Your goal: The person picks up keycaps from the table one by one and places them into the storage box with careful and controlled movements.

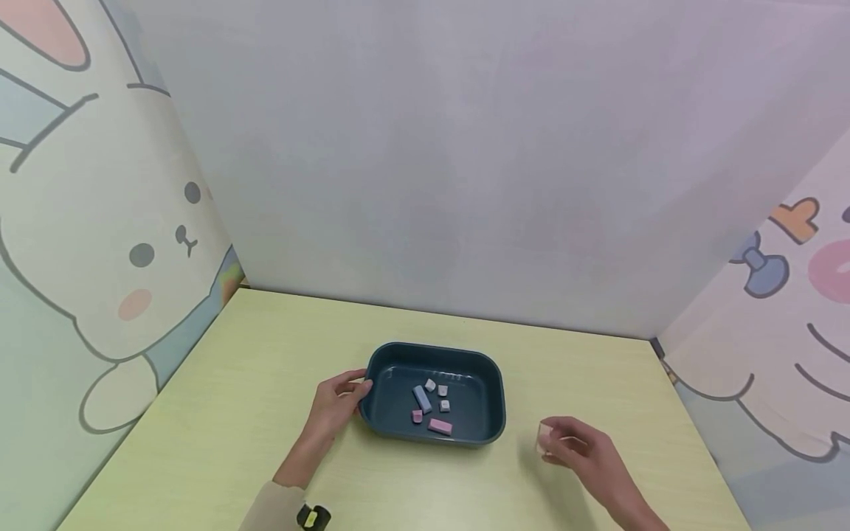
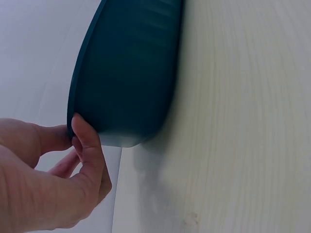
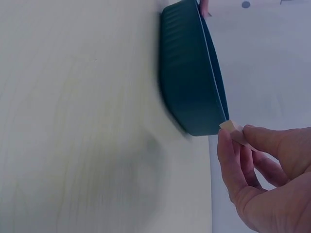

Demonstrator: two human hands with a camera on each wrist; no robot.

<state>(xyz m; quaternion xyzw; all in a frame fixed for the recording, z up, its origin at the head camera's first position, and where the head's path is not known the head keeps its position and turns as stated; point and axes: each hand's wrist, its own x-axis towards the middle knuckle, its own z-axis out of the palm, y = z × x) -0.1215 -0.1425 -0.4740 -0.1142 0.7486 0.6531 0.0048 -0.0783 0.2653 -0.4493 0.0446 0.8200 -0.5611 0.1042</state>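
A dark teal tub [image 1: 496,391] stands on the table in the head view. At its left end my left hand [image 1: 337,402] pinches the rim between thumb and fingers; the left wrist view shows the same grip on the tub [image 2: 126,73]. To the right of the tub, my right hand [image 1: 584,453] holds a small cream-coloured block [image 3: 232,130] between thumb and fingertips, above the table. Inside the tub lie a blue bar [image 1: 421,399], a pink bar [image 1: 440,426], a pink cube [image 1: 417,416] and several white cubes, among them one white cube [image 1: 444,405].
Under everything is a pale yellow table [image 1: 265,354] with a light wood grain. A plain whitish wall hanging [image 1: 432,184] rises at its back edge. Cartoon-printed sheets flank it, with a rabbit [image 1: 99,243] on the left. A dark watch [image 1: 313,517] is on the left wrist.
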